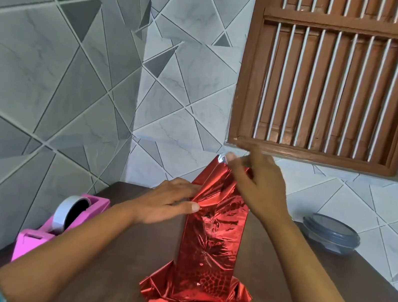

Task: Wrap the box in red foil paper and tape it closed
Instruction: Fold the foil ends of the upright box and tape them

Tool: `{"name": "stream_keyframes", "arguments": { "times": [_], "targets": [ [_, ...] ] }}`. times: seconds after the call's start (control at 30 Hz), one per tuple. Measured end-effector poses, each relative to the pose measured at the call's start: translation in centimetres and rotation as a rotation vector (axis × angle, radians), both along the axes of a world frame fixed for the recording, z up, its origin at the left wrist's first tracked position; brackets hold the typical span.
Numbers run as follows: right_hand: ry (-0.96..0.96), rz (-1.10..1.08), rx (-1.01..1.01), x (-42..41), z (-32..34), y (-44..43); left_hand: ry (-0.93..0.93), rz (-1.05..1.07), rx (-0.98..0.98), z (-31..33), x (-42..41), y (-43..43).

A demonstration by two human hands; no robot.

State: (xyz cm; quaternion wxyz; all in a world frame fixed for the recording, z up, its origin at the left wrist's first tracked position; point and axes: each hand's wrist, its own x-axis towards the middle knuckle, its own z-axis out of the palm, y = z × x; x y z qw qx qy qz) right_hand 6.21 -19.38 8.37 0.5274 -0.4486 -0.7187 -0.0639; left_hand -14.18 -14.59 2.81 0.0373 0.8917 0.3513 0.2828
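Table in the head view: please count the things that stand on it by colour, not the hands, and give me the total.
Red: 1, the foil-wrapped box
Pink: 1, the tape dispenser, counted together with its roll
Grey-blue: 1, the lidded container
Total: 3

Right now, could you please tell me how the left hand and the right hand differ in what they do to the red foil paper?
The left hand sits lower, on the upper left side of the upright red foil paper; the right hand is higher, at its top. The left hand presses with fairly straight fingers, while the right hand, slightly blurred, appears to pinch the upper edge. Both touch the foil.
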Motion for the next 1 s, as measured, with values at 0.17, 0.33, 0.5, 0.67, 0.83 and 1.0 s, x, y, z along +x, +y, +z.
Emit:
{"name": "stream_keyframes", "arguments": {
  "times": [0.17, 0.33, 0.5, 0.67, 0.83, 1.0],
  "targets": [
    [0.02, -0.172, -0.085, -1.1, 0.5, -0.2, 0.088, 0.042, -0.019, 0.0, -0.1, -0.2],
    [0.128, -0.152, -0.114, 1.7, -1.7, -1.7, 0.105, 0.044, -0.038, 0.0, 0.0, -0.3],
    [0.427, 0.005, 0.13, 3.1, -1.0, -1.5, 0.122, 0.027, -0.07, 0.4, -0.3, -1.0],
    [-0.273, 0.153, -0.075, 1.1, 0.0, -1.7, 0.166, 0.038, -0.043, 1.0, -0.1, -1.4],
    [-0.442, 0.11, 0.012, 0.6, 0.4, -1.4, 0.134, 0.044, -0.071, 0.7, -0.4, -1.4],
    [-0.37, 0.299, -0.069, 2.4, -2.5, -3.1, 0.101, 0.041, -0.077, 0.3, -0.2, -1.0]
  ]
}}
